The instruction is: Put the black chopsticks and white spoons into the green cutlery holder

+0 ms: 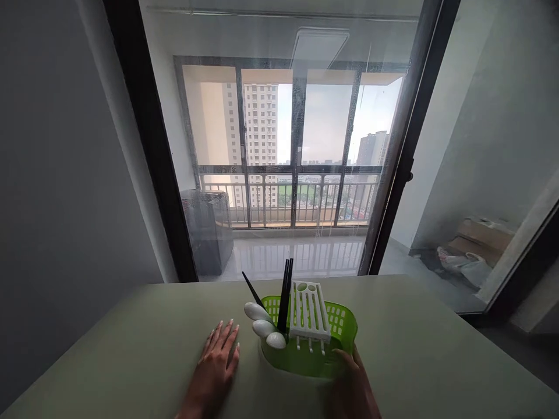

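Note:
A green plastic cutlery basket (345, 329) stands on the pale table (437, 355) near its front edge. A white slotted insert (308, 311) sits inside it, along with black chopsticks (286, 294) standing upright and three white spoons (264, 327) sticking out on the left. My left hand (217, 364) lies flat on the table just left of the basket, fingers stretched out. My right hand (351, 384) rests against the basket's near right side; its fingers are dark and mostly hidden.
Behind the table a glass sliding door with a dark frame (395, 174) opens onto a balcony with a railing (288, 195). A dark covered appliance (207, 230) stands on the balcony at left. Boxes and bags (474, 253) lie on the floor at right.

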Demonstrator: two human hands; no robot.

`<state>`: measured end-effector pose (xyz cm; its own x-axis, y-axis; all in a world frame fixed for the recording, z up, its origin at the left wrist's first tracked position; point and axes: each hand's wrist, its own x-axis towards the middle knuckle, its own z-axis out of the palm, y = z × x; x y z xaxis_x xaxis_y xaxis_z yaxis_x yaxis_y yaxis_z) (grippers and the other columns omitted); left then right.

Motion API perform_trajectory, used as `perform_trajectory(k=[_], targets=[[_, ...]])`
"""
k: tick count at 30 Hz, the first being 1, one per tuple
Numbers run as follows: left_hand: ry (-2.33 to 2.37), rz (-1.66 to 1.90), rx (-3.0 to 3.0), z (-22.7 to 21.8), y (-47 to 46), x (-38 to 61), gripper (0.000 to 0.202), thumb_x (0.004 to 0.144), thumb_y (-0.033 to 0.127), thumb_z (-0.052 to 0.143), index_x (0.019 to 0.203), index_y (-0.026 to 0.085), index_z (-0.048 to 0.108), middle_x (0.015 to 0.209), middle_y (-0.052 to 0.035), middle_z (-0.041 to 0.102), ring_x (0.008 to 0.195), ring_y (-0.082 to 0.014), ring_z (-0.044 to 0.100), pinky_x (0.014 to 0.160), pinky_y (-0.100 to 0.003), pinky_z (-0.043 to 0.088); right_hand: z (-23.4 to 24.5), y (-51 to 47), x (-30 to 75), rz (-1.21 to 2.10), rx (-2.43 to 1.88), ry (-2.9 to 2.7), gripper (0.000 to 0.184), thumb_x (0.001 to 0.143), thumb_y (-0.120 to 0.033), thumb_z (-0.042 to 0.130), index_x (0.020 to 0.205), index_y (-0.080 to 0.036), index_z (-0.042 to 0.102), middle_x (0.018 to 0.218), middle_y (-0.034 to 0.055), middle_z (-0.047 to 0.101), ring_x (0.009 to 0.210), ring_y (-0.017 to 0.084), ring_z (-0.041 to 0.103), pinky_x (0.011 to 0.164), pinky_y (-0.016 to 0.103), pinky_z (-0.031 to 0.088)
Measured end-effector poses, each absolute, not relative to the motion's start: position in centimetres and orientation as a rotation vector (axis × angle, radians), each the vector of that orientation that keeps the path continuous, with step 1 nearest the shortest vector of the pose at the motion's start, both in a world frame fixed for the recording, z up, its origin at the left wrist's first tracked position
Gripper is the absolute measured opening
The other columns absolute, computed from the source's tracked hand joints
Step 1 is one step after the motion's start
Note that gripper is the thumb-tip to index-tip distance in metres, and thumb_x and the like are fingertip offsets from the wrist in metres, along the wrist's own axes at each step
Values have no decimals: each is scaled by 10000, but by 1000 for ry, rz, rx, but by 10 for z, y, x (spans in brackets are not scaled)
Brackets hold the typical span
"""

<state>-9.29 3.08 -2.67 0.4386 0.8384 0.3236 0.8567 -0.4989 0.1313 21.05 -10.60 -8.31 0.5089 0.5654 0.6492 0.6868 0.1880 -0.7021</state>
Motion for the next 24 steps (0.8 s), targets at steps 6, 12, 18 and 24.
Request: perform_trajectory(k=[6,12,18,24], targets=[[-1525,-559,-2610,-31,32,-92,513,1019,396,400,1504,289,530,1597,-16,471,1510,-286,379,1231,-518,360,-88,-113,210,-70,-1442,-1096,559,824,-283,636,1376,-327,555,1477,78,530,1310,340,590,942,446,592],[-1566,-511,-2624,-29,27,-88,530,1027,383,371,1516,238,516,1608,-21,451,1523,-300,349,1234,-536,358,-96,-122,221,-37,-1436,-1096,512,818,-337,671,1320,-277,593,1465,109,539,1328,368,568,996,481,553],[-1513,-588,-2633,-40,22,-90,550,1013,353,410,1556,279,454,1620,-6,431,1533,-307,328,1228,-555,363,-102,-107,231,-37,-1464,-1062,474,847,-433,631,1306,-319,606,1257,75,665,1196,332,651,875,437,605],[-1494,-599,-2632,-46,23,-91,548,1015,346,416,1558,280,452,1631,-12,409,1536,-312,318,1220,-566,377,-128,-107,230,-248,-1471,-974,453,892,-516,540,1290,-310,605,1312,102,634,1248,337,615,928,462,577]])
